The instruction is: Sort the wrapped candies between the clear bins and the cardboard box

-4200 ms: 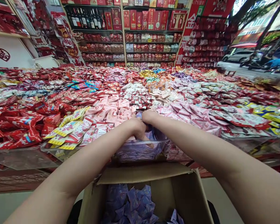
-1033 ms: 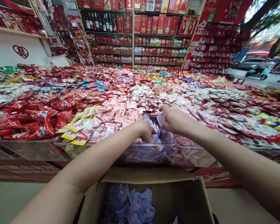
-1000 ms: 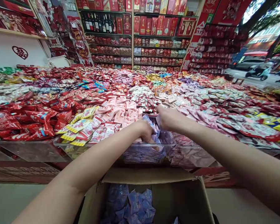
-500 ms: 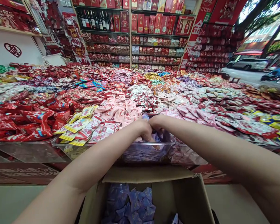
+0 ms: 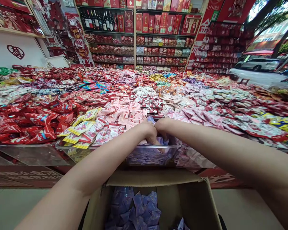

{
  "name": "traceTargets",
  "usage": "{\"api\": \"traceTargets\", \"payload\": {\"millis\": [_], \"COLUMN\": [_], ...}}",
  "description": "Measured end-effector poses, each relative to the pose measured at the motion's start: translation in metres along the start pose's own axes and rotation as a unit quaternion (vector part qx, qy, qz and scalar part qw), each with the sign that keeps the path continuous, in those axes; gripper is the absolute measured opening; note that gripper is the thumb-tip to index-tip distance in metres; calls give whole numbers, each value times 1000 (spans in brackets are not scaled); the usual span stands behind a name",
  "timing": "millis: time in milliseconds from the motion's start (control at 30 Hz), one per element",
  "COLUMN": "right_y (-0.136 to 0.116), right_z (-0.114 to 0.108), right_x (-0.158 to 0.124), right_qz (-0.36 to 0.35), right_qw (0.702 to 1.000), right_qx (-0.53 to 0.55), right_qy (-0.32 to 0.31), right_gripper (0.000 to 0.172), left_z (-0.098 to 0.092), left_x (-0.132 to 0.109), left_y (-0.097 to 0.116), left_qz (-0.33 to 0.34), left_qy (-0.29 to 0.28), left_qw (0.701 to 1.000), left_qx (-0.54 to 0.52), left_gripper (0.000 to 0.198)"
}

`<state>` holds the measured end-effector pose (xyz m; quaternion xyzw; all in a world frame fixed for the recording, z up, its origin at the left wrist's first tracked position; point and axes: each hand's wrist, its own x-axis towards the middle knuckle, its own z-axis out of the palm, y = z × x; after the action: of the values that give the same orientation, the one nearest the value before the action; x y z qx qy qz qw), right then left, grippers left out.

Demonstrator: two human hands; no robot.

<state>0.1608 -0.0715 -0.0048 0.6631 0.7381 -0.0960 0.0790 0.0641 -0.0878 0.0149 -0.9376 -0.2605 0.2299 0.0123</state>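
My left hand [image 5: 149,131] and my right hand [image 5: 162,126] are side by side, fingers curled down into the purple candy packets [image 5: 148,154] that fill a clear plastic bin [image 5: 134,147] at the front of the display. Knuckles face up and the fingertips are buried among the packets, so what they grip is hidden. Directly below my forearms stands an open cardboard box [image 5: 194,204] holding more purple packets [image 5: 136,210].
Pink packets [image 5: 124,111], yellow and pink cartoon packets [image 5: 86,129] and red packets [image 5: 33,123] fill the neighbouring bins. Shelves of red boxes and bottles [image 5: 156,35] line the back wall. A street with a parked car [image 5: 256,64] lies at the far right.
My right hand, lifted and apart to the right a second ago, has come down beside my left hand into the purple packets. My left hand has stayed in the bin.
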Motion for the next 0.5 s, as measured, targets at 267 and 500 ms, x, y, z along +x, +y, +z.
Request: {"api": "traceTargets", "payload": {"millis": [267, 500], "right_y": [-17, -14], "right_z": [-21, -57], "right_x": [-25, -86], "right_qz": [17, -60], "right_qw": [992, 992], "right_qx": [-113, -109], "right_qy": [-49, 23], "right_gripper": [28, 21], "left_z": [-2, -2], "left_x": [-2, -4], "left_y": [-1, 0], "left_qz": [4, -7], "left_qy": [-9, 5], "left_qw": [1000, 1000], "left_qx": [5, -16], "left_gripper": [80, 74]}}
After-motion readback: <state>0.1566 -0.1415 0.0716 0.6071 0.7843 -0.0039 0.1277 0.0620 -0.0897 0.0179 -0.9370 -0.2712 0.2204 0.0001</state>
